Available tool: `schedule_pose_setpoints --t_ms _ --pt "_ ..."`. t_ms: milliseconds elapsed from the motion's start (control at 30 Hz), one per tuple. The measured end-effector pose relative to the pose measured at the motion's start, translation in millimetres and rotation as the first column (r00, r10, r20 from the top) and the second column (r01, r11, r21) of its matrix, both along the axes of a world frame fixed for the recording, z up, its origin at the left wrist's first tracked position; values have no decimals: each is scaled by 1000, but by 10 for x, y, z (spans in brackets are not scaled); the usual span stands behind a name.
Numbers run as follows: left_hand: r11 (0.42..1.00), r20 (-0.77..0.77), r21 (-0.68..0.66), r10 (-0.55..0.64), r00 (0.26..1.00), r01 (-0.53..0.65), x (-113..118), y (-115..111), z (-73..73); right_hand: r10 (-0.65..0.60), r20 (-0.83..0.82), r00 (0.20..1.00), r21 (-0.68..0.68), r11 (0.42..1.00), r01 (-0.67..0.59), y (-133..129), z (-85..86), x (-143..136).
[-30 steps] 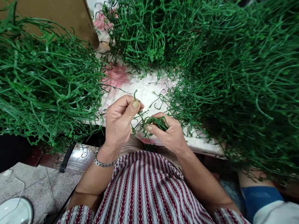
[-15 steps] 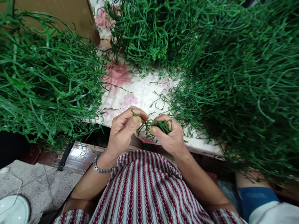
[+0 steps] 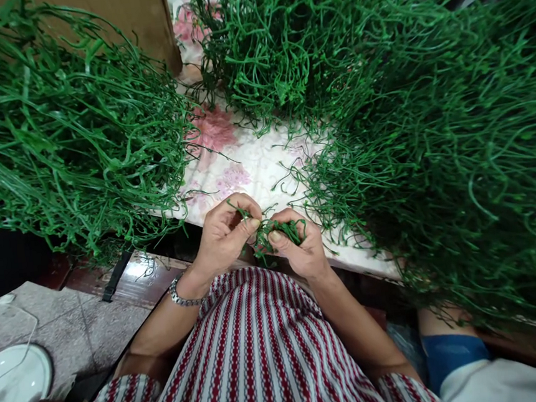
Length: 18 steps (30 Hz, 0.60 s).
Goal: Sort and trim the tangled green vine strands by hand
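Observation:
My left hand (image 3: pixel 224 239), with a metal-link bracelet at the wrist, pinches a thin green stem between thumb and forefinger. A short green end sticks out above its fingers. Close beside it, my right hand (image 3: pixel 304 251) is closed around a small bunch of curly green stems (image 3: pixel 293 229), plastic-looking, with loose ends hanging between the two hands. The fingertips nearly meet over the near edge of the floral tablecloth (image 3: pixel 257 158). What exactly lies under each thumb is partly hidden.
Large heaps of similar stems lie at the left (image 3: pixel 71 149) and right (image 3: pixel 455 147). A cardboard-brown panel (image 3: pixel 140 24) stands behind the left heap. A white round object (image 3: pixel 18 379) is on the floor at lower left. Another person's leg (image 3: pixel 452 341) shows at lower right.
My left thumb and forefinger have moved slightly right and closer to my right hand. The right hand keeps its bunch. The view has shifted a little.

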State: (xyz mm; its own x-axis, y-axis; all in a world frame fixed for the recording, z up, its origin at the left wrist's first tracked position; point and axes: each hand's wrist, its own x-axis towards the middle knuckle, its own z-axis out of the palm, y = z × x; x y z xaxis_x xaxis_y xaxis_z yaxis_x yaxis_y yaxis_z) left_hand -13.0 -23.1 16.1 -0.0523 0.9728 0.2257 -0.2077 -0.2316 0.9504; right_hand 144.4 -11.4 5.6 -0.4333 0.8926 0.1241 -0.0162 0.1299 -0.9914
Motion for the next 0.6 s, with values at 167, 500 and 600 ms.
schedule_pose_setpoints --t_ms 167,500,600 --pt "993 108 -113 -11 994 24 -1 20 -14 -9 8 1000 32 999 9 17 7 -3" --pt "990 63 -128 59 996 -51 61 -9 -14 -94 -44 995 113 989 99 29 -22 -56" --pt "990 43 -124 79 996 -73 62 -9 -28 -94 -53 994 188 977 102 54 -29 -48"
